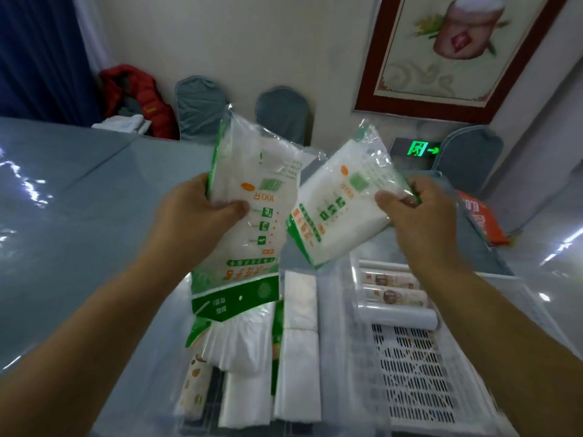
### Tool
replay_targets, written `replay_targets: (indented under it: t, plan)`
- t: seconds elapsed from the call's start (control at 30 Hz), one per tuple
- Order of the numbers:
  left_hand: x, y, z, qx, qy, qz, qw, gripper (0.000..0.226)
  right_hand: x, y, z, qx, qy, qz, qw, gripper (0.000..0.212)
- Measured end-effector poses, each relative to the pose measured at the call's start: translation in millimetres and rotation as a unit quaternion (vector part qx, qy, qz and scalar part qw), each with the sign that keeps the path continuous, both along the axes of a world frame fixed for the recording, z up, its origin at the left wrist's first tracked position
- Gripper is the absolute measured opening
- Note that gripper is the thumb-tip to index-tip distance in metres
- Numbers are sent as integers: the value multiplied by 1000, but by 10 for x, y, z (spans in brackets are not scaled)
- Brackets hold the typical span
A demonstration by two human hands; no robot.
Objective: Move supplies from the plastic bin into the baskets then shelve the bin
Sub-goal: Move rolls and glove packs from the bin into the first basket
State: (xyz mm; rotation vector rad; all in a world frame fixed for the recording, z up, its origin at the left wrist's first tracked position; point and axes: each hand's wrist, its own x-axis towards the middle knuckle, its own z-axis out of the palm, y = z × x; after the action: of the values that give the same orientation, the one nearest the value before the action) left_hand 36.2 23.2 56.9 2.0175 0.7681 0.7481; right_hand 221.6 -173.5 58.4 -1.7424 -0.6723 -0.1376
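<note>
My left hand (197, 212) grips a clear green-and-white glove packet (252, 234) held upright above the clear plastic bin (164, 348). My right hand (416, 212) holds a second, similar packet (337, 200), tilted, above the gap between the bin and the white slotted basket (419, 367). Inside the bin lie several white packs (299, 357), another green packet (202, 329) and a patterned roll (194, 389). Rolls with printed labels (394, 291) rest at the far end of the basket.
A grey-blue table (79, 216) carries the bin and the basket. Grey-covered chairs (280, 115) stand beyond it by the wall. A red jacket (138, 96) sits at back left. An orange packet (482, 222) lies at right.
</note>
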Motion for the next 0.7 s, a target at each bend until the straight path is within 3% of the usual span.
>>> replay_targets:
  t: [0.13,0.23,0.4,0.53,0.7]
  plan:
    - [470,-574,390,11,-51,-48,997,17,257,-620,185,139,-25,-69,988,25]
    - [889,-1132,569,34,-72,-103,992,16,534,-1092,132,171,-17,-90,981,26]
    - [1641,-1995,230,113,91,-127,981,18,1080,-1830,-272,149,36,-97,983,20]
    - [1998,-2595,-364,225,213,-120,943,18,1509,-2365,-709,104,63,-144,982,23]
    - [2011,-3108,-1215,316,271,-68,906,20,1827,-2688,-1087,80,91,-161,979,31]
